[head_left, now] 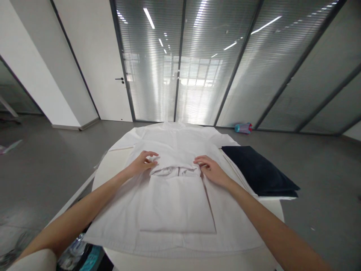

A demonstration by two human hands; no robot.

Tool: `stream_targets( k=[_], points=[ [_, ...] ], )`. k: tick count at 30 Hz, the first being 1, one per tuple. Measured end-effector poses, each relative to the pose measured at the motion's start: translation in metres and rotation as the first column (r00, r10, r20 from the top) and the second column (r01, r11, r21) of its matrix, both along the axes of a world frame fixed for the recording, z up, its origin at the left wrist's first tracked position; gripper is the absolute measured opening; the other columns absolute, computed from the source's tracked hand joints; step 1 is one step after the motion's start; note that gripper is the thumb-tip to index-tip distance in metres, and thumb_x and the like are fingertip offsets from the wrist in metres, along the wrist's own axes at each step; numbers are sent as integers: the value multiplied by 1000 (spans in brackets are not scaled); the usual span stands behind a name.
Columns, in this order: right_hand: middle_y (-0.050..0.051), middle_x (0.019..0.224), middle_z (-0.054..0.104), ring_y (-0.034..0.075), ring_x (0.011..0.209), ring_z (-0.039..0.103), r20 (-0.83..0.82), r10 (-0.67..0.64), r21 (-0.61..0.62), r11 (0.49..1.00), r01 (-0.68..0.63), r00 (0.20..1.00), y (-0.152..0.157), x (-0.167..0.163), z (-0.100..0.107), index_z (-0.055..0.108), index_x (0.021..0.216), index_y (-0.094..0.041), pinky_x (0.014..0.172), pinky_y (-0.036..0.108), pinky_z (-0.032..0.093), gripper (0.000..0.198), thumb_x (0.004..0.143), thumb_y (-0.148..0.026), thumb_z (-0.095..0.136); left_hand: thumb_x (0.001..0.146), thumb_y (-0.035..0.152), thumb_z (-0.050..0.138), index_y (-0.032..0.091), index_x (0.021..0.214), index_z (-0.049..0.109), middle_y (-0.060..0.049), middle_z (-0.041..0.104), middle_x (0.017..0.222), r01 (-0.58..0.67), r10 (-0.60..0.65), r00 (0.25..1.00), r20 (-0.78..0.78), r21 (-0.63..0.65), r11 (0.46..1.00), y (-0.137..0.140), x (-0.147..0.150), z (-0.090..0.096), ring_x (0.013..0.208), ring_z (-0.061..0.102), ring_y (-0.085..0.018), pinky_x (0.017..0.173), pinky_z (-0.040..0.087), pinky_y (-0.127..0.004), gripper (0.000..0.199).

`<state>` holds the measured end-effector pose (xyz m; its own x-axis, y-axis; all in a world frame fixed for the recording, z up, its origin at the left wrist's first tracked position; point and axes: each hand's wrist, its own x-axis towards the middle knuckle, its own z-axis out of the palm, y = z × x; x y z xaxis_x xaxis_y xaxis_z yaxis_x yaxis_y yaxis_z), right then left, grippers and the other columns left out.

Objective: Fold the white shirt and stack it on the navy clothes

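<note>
A white short-sleeved shirt (172, 141) is spread out in the middle of the view, its hem towards me. On top of it lies a rectangular white cloth piece (180, 207), with a bunched, wrinkled far edge. My left hand (142, 162) pinches the left end of that bunched edge, thumb and fingers curled. At the right end, my right hand (212, 170) grips the same edge, its fingertips partly hidden by the fabric.
The shirt covers much of a round white table (109, 165). A folded dark navy cloth (256, 169) sits at the right. Below the table's left side is a dark box (94, 259). A blue and red package (243, 128) lies on the floor by the glass wall.
</note>
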<state>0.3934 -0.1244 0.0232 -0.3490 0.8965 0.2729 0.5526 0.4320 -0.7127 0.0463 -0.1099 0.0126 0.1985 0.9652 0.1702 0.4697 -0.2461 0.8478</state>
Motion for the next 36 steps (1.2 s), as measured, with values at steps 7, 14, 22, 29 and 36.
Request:
stream_targets(
  k=[7,14,22,29,36],
  points=[
    [-1,66,61,14,49,56,-5,-44,-502,864,35,999,-59,9,13,55,100,-18,43,23,38,36,88,-53,54,91,61,55,23,137,46,4,59,67,206,-247,966,-72,-358,911,-78,-18,24,53,55,-12,52,42,-23,60],
    [-7,68,58,11,41,53,-129,-91,-667,744,-18,987,-128,7,3,21,150,-22,34,20,33,85,82,-55,61,89,49,67,42,156,9,-5,62,103,380,-242,922,304,-578,722,-146,-17,19,68,73,-18,43,47,-17,89],
    [-11,51,47,6,31,39,-205,-176,-754,656,-41,963,-139,2,-6,49,118,-16,32,19,26,69,74,-67,64,86,44,74,25,152,38,-8,75,77,430,-160,886,435,-644,633,-156,-2,1,58,73,-22,44,53,-21,77],
    [-10,64,56,11,33,53,-199,-190,-742,670,-21,962,-149,-4,-7,28,124,-24,28,17,29,70,73,-57,62,82,59,71,17,139,57,-9,77,73,397,-231,917,326,-687,609,-165,-7,-4,57,70,-17,57,57,-26,72],
    [-13,61,49,9,33,48,-138,-174,-699,714,29,975,-167,-6,-7,16,143,-27,32,18,32,84,74,-45,61,84,56,69,23,130,67,-6,77,76,443,-348,895,278,-639,629,-176,-10,-4,58,66,-12,60,53,-23,56]
  ],
)
